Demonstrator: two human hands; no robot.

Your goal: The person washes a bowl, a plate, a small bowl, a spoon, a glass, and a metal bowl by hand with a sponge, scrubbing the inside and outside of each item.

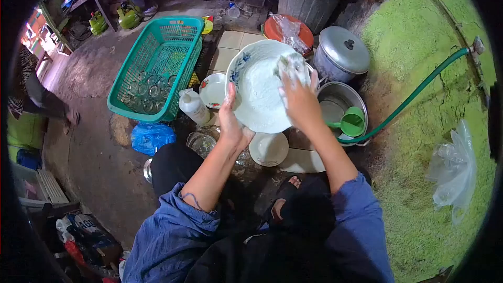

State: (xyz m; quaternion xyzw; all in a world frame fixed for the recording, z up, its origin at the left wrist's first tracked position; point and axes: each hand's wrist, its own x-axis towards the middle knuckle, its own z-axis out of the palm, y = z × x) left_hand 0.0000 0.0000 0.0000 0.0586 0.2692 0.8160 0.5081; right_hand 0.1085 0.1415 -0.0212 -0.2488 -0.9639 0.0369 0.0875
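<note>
A large white plate (258, 94) with a blue flower pattern is tilted up in front of me, suds spread over its inside. My left hand (231, 124) grips it at the lower left, thumb over the rim and fingers underneath. Against the plate's upper right side, my right hand (301, 102) presses a foamy sponge (291, 66), mostly covered by lather and fingers. Below the plate is a white bowl (269, 150). To the left sit a smaller bowl with a red-patterned rim (214, 91) and a white bottle (194, 106).
A green basket (116, 99) holds several glasses at left. On the right are a metal pot of water (361, 99) with a green dipper (352, 121), a lidded pot (343, 52) and a green hose (414, 99). A blue plastic bag (153, 137) lies near my knee. Someone's leg (50, 102) shows far left.
</note>
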